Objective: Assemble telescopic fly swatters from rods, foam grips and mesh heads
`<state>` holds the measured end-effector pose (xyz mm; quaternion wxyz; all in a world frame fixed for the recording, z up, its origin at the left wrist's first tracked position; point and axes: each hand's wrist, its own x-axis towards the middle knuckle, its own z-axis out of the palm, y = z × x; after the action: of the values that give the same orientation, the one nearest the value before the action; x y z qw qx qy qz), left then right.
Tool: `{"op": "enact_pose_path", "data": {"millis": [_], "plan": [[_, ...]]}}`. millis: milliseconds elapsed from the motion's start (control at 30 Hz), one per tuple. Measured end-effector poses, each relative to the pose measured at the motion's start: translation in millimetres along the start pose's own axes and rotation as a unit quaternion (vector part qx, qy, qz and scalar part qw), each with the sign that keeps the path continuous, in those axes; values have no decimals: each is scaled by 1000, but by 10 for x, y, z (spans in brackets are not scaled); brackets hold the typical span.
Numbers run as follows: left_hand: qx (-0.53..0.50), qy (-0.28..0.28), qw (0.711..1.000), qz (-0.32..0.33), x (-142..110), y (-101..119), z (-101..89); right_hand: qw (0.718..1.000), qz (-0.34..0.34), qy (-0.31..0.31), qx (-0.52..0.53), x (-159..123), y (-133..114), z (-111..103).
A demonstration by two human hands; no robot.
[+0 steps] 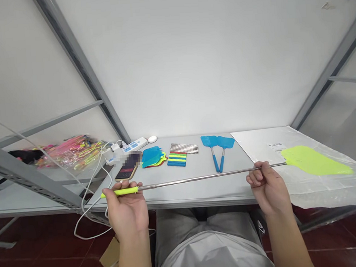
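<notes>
A telescopic fly swatter point(196, 178) is stretched out long across my front, above the table edge. My left hand point(127, 210) holds its yellow-green handle point(125, 191), palm up. Near the other end, my right hand point(269, 188) pinches the metal rod just short of the yellow-green swatter head point(317, 161). Two blue fly swatters point(218, 153) lie on the table with their heads overlapping. Left of them are several metal rods point(185, 148), a row of coloured handles point(176, 159) and a pile of loose swatter heads point(152, 156).
A phone point(128, 167) lies at the left beside a power strip point(134, 145) with white cables point(86, 188) hanging over the edge. A white plastic package point(258, 142) covers the table's right side. Bagged colourful items point(75, 153) sit beyond the left shelf post point(85, 71).
</notes>
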<state>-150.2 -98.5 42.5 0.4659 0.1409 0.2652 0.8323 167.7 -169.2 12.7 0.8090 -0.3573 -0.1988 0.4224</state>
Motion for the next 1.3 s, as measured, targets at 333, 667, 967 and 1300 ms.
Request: {"op": "enact_pose_path", "data": {"millis": [333,667,967,1300], "plan": [[-29,25,999,-4,165,31,-135,994,-52,84,52,72,-45,-54],[-7,-8,999,-51,-172,-330,-14,996,-39,56,51,-146,280,202],[4,-85,982,-169,-747,-674,115,999,-6,17,40,-375,565,425],[59,-80,987,-125,-472,-563,56,998,50,10,42,-208,418,289]]}}
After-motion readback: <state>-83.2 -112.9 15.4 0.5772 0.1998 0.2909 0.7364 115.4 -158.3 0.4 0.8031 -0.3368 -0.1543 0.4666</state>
